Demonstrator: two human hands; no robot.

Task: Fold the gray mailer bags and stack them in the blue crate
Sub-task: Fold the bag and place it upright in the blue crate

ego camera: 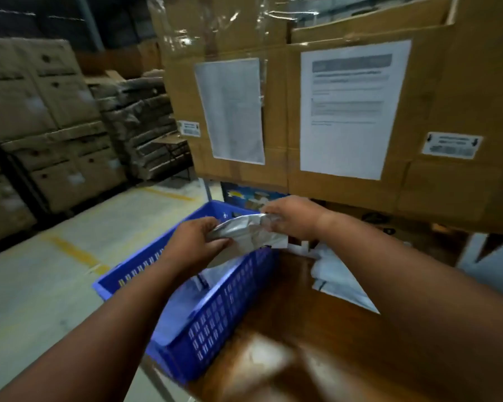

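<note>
stacked cardboard boxes (41,117) line a dim warehouse's yellow-lined concrete floor (41,285).

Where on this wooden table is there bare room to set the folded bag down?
Bare wood lies on the wooden table between the blue crate and the loose gray mailer bags, running toward the near edge. The far right is crowded with those bags.

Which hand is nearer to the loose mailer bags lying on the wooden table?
Right. The right hand is just above the loose mailer bags; the left hand is over the blue crate.
</note>
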